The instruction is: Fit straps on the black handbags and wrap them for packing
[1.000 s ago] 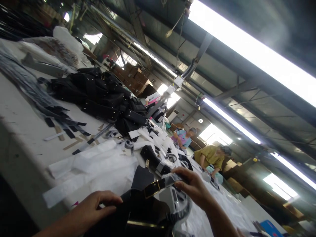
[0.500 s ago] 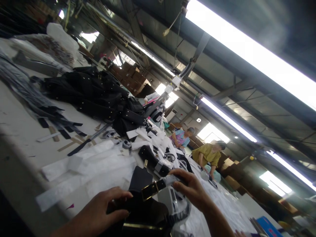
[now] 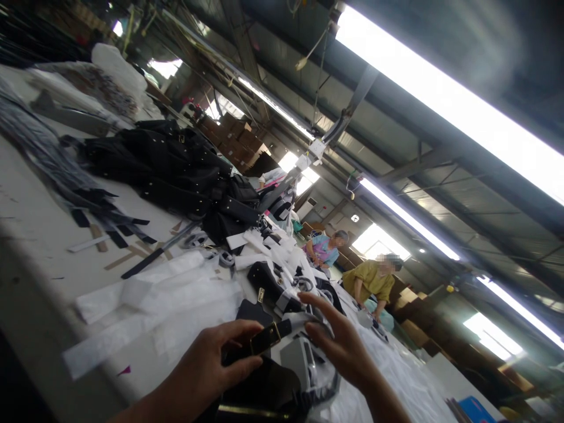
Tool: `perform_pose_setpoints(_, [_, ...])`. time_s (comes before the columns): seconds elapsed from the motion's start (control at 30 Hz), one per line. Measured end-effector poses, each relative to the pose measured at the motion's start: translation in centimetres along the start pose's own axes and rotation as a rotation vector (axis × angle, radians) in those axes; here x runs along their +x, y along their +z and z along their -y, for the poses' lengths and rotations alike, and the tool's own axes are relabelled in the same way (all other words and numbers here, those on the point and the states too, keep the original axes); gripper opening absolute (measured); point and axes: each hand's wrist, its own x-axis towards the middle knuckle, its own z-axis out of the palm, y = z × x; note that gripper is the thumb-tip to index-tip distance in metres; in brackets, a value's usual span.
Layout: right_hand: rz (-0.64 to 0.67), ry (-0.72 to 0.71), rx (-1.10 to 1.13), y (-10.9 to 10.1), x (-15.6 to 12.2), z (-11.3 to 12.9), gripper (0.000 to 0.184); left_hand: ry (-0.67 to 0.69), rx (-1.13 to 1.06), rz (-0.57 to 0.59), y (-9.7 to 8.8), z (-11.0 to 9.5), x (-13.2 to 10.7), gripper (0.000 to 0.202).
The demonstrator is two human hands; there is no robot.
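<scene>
A black bag (image 3: 264, 388) with a gold strip along its lower edge lies in front of me at the bottom of the head view. Above it is a black strap (image 3: 285, 328) with a gold buckle (image 3: 269, 338). The thumb and fingers of my left hand (image 3: 220, 358) close on the strap's end beside the buckle. My right hand (image 3: 341, 343) grips the same strap on the other side, where pale wrapping covers it. A black flap with a gold clasp (image 3: 261, 295) stands just behind. Grey wrapped strap loops (image 3: 326, 385) hang at the bag's right side.
White paper sheets (image 3: 167, 299) spread over the table (image 3: 30, 235) to the left. Farther back lie a heap of black bags (image 3: 167, 170) and a bundle of wrapped straps (image 3: 48, 147). Two people, one in a yellow top (image 3: 370, 279), work beyond. A blue item (image 3: 478, 408) sits at lower right.
My left hand has moved right and up, from beside the buckle onto the strap's end, and its fingers have closed. My right hand stays at the strap with little shift.
</scene>
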Motion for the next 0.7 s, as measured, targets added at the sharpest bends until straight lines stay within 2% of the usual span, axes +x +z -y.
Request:
perform_pose_setpoints(0.07, [-0.107,-0.156,-0.125,0.0,-0.4,1.3,0.043,0.020,0.029,-0.009,-0.1,0.1,0.0,0.036])
perform_pose_setpoints(0.1, [-0.117,-0.247,-0.189,0.2,-0.5,2.0,0.043,0.037,0.028,-0.006,-0.1,0.1,0.0,0.035])
perform_pose_setpoints(0.17, [-0.022,-0.412,-0.321,1.0,-0.5,3.4,0.044,0.057,0.003,-0.003,0.0,0.2,0.0,0.034])
perform_pose_setpoints(0.23, [0.097,-0.494,-0.426,2.0,-0.2,4.4,0.043,0.059,-0.019,-0.004,0.1,0.3,0.0,0.035])
perform_pose_setpoints(0.37, [0.171,-0.477,-0.413,3.3,0.8,4.8,0.035,0.072,-0.038,-0.011,0.3,0.5,-0.2,0.038])
perform_pose_setpoints(0.53, [0.215,-0.437,-0.361,3.1,1.1,4.5,0.025,0.042,-0.015,0.011,-0.3,0.7,-0.5,0.046])
perform_pose_setpoints(0.7, [0.211,-0.363,-0.382,2.9,1.1,3.9,0.021,-0.023,0.121,0.056,-2.0,2.4,-1.9,0.033])
